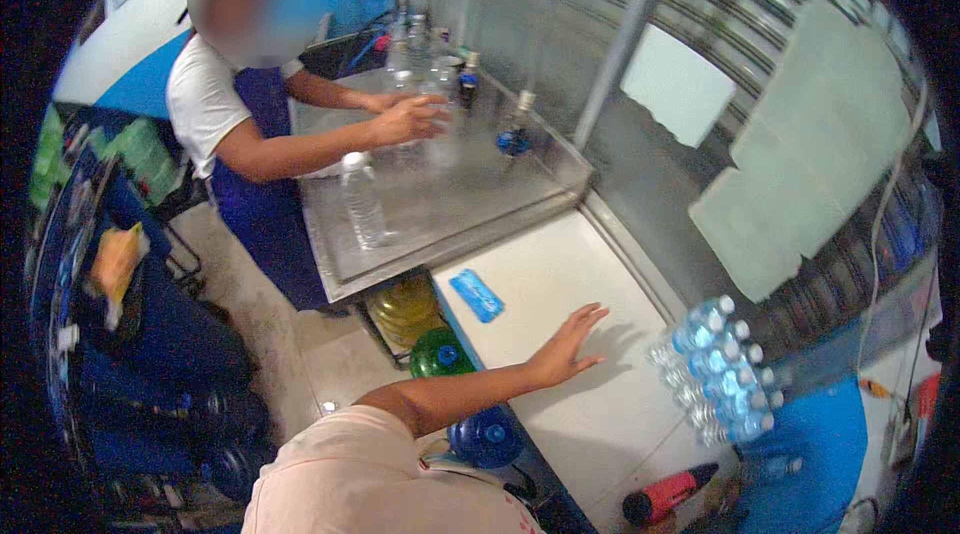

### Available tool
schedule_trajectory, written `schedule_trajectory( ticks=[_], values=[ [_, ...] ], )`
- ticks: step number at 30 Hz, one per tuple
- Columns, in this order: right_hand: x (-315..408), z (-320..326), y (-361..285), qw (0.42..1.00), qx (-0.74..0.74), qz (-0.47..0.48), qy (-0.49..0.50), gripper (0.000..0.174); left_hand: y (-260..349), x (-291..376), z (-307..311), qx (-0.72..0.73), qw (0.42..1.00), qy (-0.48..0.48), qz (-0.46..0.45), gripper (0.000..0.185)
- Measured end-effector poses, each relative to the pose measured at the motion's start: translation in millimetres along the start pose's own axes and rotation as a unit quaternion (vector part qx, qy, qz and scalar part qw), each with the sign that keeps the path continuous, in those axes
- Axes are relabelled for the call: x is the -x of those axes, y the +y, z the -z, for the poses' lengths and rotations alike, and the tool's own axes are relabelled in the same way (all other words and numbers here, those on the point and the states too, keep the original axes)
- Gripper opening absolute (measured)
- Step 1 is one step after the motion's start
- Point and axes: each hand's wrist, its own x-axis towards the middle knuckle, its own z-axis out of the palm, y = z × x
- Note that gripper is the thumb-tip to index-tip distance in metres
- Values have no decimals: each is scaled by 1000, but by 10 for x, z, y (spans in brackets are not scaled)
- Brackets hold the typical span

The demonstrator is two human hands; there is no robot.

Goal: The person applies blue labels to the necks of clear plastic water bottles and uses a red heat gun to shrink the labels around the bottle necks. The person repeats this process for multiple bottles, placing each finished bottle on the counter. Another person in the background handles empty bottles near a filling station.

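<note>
My left hand (568,349) hovers over a white counter (547,279) with its fingers spread and nothing in it. At the bottom edge, a red tool with a black nozzle, which looks like a heat gun (667,496), points up and right. Only a sliver of my right hand (664,524) shows beneath it, apparently around its handle. A pack of clear water bottles with white caps and blue labels (724,373) stands at the counter's right side. On the counter's left part lies a flat blue packet (477,295) with writing.
A co-worker in a dark blue apron (259,234) reaches over a steel worktop (450,204) holding a capped clear bottle (363,204) and several other bottles. Large green (439,355) and blue water jugs (484,438) sit under the counter's left edge. Glass panels border the back.
</note>
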Motion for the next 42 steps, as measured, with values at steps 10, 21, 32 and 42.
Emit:
schedule_trajectory(
  ticks=[10,21,32,42],
  values=[
    [-42,-4,459,983,154,77,-66,97,-728,846,2774,-332,773,526,126,100],
    [94,460,-1009,984,-30,68,164,54,-852,903,2574,-231,882,399,100,81],
    [-141,-542,-2020,960,-243,115,-80,41,-62,673,96,83,993,49,67,86],
    [-228,-1054,-1721,932,-343,57,-100,26,-81,584,126,155,987,-21,41,87]
  ],
)
